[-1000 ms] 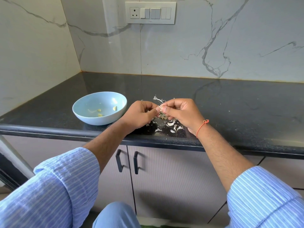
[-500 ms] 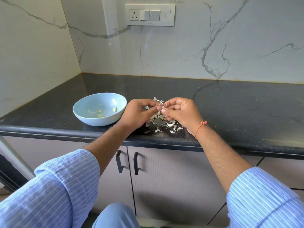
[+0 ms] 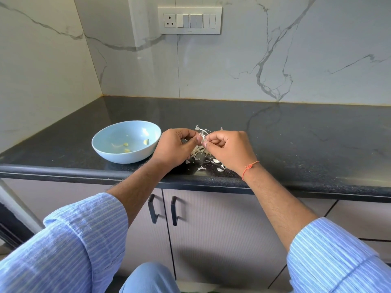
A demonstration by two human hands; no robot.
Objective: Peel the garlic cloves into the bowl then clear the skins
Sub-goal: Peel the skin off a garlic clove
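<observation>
1. Pinched between left hand [image 3: 173,148] and right hand [image 3: 229,150] fingertips: one garlic clove [image 3: 203,141], above skins [image 3: 203,154] pile.
2. In blue bowl [image 3: 127,141], left: three peeled cloves [image 3: 127,147].
3. On black countertop [image 3: 296,132]; marble wall, one switch panel [image 3: 189,20].

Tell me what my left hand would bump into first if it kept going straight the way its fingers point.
Probably the right hand: the left hand points rightward, fingertips almost meeting around the garlic clove.
</observation>
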